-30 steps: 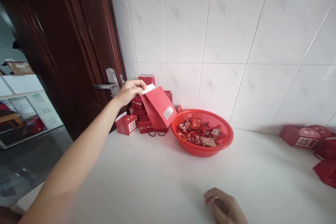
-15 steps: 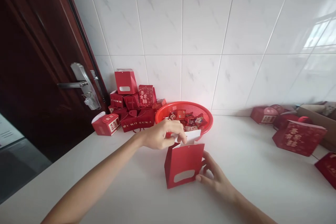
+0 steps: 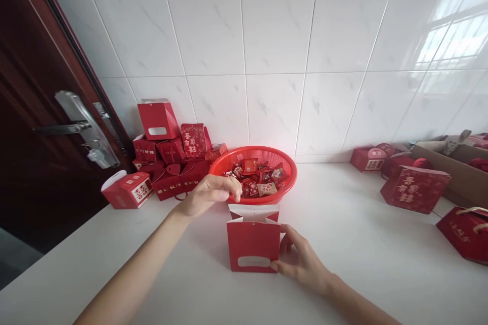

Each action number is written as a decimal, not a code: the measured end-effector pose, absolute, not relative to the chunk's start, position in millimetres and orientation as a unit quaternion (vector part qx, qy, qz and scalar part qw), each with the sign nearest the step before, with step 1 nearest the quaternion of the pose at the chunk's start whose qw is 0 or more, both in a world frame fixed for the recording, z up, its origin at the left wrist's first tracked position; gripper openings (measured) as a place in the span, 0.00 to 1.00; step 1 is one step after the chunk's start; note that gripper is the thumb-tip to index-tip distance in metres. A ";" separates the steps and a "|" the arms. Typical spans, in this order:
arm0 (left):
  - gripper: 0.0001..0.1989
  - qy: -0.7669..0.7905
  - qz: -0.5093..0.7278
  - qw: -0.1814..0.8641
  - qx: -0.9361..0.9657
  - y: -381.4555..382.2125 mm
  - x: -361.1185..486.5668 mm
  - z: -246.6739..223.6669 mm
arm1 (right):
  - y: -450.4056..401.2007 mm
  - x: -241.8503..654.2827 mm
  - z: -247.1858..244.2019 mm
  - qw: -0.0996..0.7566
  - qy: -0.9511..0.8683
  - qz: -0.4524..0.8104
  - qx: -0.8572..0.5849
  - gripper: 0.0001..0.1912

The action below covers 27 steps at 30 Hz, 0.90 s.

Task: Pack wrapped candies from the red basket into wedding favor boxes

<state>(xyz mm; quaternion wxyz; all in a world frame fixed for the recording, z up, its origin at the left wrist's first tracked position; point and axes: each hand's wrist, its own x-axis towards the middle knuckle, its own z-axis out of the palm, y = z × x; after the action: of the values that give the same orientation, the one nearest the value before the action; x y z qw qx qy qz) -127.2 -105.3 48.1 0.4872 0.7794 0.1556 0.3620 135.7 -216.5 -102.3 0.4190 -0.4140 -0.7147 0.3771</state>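
Note:
A red paper gift box stands upright on the white table, its top open and a white-lined flap raised at the back. My right hand holds its right edge, thumb at the lower front corner and fingers along the side. My left hand hovers above and left of the box's mouth, by the near rim of the red plastic basket. Its fingers bend downward with the thumb apart from their tips, and I see nothing held. Wrapped candies in mostly red wrappers lie in the basket. The box's inside bottom is hidden.
Several red gift boxes are stacked at the left against the tiled wall, beside a dark door. More red boxes stand at the right, near a brown cardboard carton.
My left hand has lifted from the box's mouth and moved left toward the basket. The box has turned to face me more squarely, with my right hand still on it. The view has shifted right.

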 end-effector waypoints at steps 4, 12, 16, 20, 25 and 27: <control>0.11 0.279 0.313 0.428 0.801 -76.1 -120.5 46.5 | -215.7 134.9 -105.6 0.420 -0.700 0.400 -0.417 0.36; 0.17 0.487 0.095 0.235 0.836 11.7 -88.7 37.7 | -217.0 135.3 -102.1 0.433 -0.668 0.457 -0.398 0.38; 0.32 0.528 0.029 0.168 0.832 40.9 -74.2 33.2 | -215.9 134.5 -104.0 0.433 -0.664 0.477 -0.380 0.39; 0.50 0.545 -0.039 0.130 0.827 52.1 -62.1 24.0 | -215.1 133.8 -107.6 0.440 -0.667 0.459 -0.389 0.40; 0.35 0.555 -0.072 0.110 0.821 56.7 -56.8 14.8 | -213.9 135.1 -109.3 0.435 -0.668 0.457 -0.394 0.39; 0.23 0.561 -0.075 0.109 0.817 58.2 -59.7 14.0 | -213.9 135.7 -108.1 0.428 -0.675 0.453 -0.394 0.38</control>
<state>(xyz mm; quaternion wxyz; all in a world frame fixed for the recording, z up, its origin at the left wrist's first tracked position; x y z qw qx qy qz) -59.7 58.2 14.0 0.1086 0.8172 0.5610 -0.0753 135.7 -213.9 -108.1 0.4283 -0.3938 -0.6754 0.4532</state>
